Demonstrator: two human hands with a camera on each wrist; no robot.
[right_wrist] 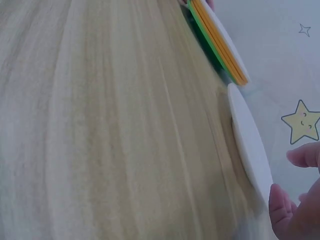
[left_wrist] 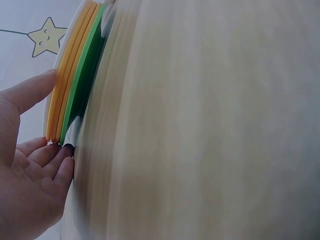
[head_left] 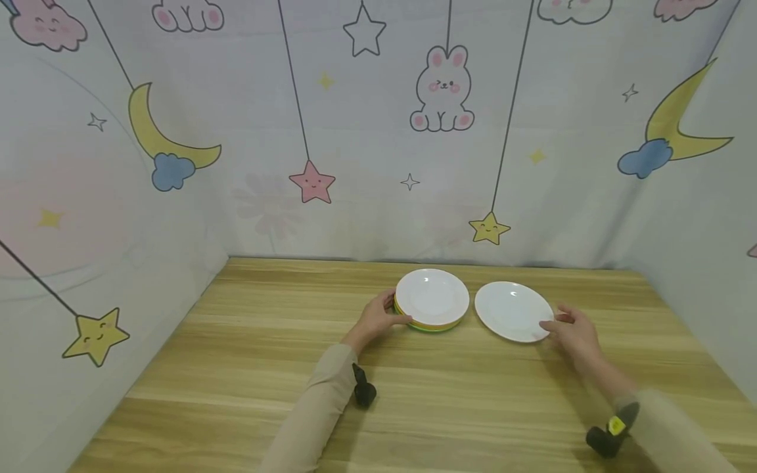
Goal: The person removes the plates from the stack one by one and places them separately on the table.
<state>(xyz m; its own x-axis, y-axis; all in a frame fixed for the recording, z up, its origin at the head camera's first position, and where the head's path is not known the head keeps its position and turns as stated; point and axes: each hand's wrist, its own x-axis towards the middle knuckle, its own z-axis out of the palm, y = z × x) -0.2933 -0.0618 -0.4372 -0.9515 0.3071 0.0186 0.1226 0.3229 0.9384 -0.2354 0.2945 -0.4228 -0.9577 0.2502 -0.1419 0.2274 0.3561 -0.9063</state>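
In the head view a stack of plates (head_left: 432, 297) stands near the back of the table, white on top, orange below and green at the bottom. My left hand (head_left: 378, 318) holds its left edge, thumb at the front rim and fingers round the side. The left wrist view shows the thumb against the layered plate edges (left_wrist: 75, 70), fingertips at the lower rim. A separate white plate (head_left: 513, 311) lies right of the stack. At its right rim is my right hand (head_left: 573, 334), thumb and fingers spread apart; in the right wrist view the thumb stands away from the plate (right_wrist: 250, 145).
The plates rest on a wood-grain table (head_left: 449, 407). Behind and beside it hang pale cloth walls (head_left: 367, 131) printed with stars, moons and a rabbit. Dark wrist cameras sit on both sleeves.
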